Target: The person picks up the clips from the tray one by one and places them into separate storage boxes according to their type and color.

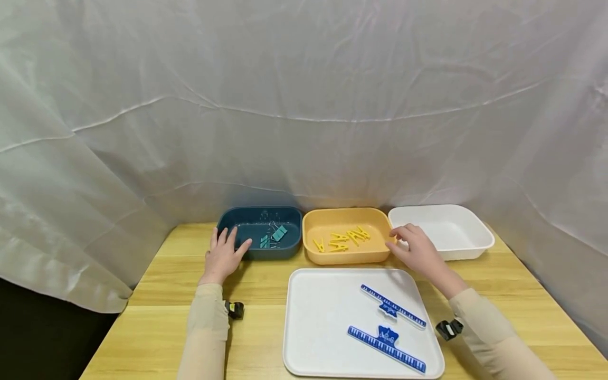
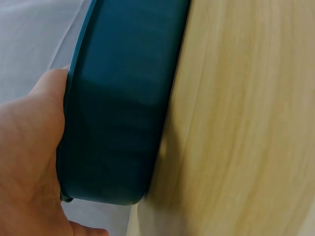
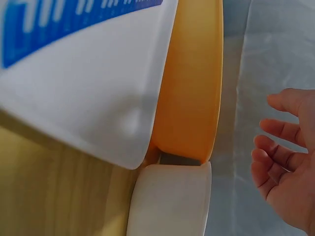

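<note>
My left hand rests at the left front corner of a dark teal bin, its fingers spread over the rim. Several green binder clips lie in that bin. Over the gap between the yellow bin and the white bin hovers my right hand; in the right wrist view its fingers are loosely bent, with nothing between them. Several yellow clothespins lie scattered in the yellow bin. Two blue music sheet clips with piano-key bars, an upper one and a lower one, lie on a white tray.
The three bins stand side by side along the back of the wooden table. In front of the middle and right bins lies the tray. A pale curtain hangs behind and at both sides.
</note>
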Demonstrator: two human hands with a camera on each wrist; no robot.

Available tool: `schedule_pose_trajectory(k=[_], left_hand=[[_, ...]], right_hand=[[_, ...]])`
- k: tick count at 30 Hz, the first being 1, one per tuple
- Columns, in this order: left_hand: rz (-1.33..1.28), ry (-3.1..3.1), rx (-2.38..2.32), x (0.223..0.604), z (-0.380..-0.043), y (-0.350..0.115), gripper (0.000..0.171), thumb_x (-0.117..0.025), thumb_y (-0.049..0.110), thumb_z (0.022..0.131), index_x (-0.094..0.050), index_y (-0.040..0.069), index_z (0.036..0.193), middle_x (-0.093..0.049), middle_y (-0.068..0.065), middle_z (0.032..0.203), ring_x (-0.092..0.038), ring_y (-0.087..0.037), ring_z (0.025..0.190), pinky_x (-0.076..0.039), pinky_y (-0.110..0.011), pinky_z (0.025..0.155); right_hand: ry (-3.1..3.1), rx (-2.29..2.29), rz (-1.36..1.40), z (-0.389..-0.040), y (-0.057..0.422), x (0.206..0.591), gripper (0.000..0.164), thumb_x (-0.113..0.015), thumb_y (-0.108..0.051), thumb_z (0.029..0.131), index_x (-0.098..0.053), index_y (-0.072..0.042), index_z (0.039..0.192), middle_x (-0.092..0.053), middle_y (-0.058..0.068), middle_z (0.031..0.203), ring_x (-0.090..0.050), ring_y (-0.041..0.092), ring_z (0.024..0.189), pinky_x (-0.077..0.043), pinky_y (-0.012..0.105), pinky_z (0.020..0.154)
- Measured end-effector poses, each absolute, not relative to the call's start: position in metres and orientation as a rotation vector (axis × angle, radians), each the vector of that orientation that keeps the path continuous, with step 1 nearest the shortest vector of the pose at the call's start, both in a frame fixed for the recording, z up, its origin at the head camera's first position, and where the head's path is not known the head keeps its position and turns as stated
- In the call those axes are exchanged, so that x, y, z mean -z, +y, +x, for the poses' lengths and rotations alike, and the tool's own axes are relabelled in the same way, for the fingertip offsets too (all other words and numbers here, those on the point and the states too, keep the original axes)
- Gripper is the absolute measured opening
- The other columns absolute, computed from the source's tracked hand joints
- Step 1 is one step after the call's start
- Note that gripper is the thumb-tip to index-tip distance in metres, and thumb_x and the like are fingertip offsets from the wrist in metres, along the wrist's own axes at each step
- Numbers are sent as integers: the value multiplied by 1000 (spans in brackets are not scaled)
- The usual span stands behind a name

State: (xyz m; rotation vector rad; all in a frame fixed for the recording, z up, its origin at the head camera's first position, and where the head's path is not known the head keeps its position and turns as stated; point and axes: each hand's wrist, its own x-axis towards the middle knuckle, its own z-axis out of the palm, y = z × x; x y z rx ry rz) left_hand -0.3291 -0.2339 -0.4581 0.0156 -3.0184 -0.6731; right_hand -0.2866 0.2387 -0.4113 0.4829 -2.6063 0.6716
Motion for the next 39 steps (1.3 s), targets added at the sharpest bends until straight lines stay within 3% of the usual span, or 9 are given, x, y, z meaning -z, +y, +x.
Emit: schedule_pose_trajectory(k=[5, 23, 31, 39], left_hand=[[20, -3011, 675, 459, -330, -234, 78, -39, 61, 98, -20, 13, 157, -14, -20, 163, 5, -40, 151, -19, -75, 108], [32, -3020, 698, 458, -329, -235, 80, -38, 63, 97, -17, 15, 158, -3, -19, 165, 7, -40, 151, -18, -75, 109], [25, -3009, 698, 457, -328, -235, 80, -37, 63, 97, -16, 15, 158, -2, -19, 164, 7, -40, 151, -19, -76, 108], [12, -3013, 700, 458, -331, -232, 81, -37, 64, 97, -15, 16, 158, -2, -19, 165, 7, -40, 151, -18, -76, 108]], right_hand=[[-2622, -681, 454, -275, 245, 413, 21, -72, -16, 88, -68, -1, 101, -64, 15, 96, -57, 29, 91, -49, 46, 79], [-2507, -667, 392, -225, 276, 421, 19, -77, -11, 80, -70, -5, 97, -67, 8, 91, -57, 21, 81, -50, 30, 68], [-2538, -706, 325, -208, 292, 424, 21, -77, -15, 82, -70, -7, 99, -67, 6, 93, -52, 1, 81, -48, 24, 63], [-2569, -709, 283, -193, 298, 422, 20, -76, -18, 83, -71, -8, 99, -66, 5, 94, -48, -6, 84, -46, 22, 63]])
